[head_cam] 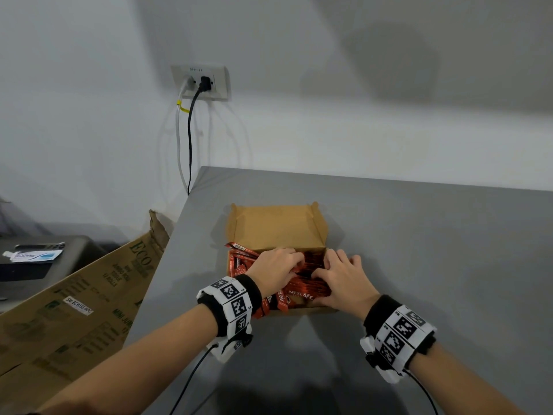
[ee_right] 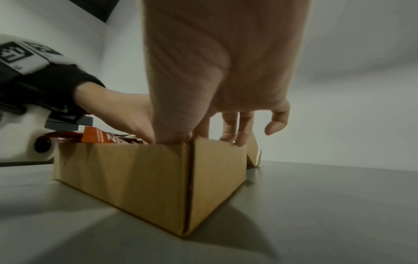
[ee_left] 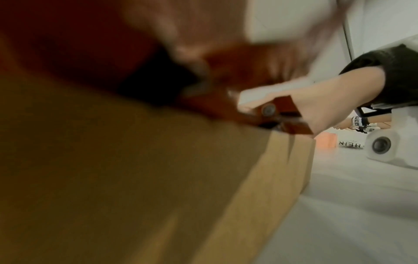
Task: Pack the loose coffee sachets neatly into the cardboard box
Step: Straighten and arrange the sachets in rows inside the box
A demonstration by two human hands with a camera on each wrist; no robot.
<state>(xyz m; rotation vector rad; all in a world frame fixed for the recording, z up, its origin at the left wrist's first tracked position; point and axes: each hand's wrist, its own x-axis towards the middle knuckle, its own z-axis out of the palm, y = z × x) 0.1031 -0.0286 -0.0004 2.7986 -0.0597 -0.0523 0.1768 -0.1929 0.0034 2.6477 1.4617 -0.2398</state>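
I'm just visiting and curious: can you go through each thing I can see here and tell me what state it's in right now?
cardboard box: open, lid flap folded back, standing on the grey table.
coffee sachets: heaped in the box, some jutting over its left edge.
left hand: fingers down on the sachets.
right hand: fingers spread, resting on the sachets at the box's right wall.
wall socket: two plugs in.

left hand (head_cam: 273, 269) palm-down, right hand (head_cam: 341, 278) fingers bent down
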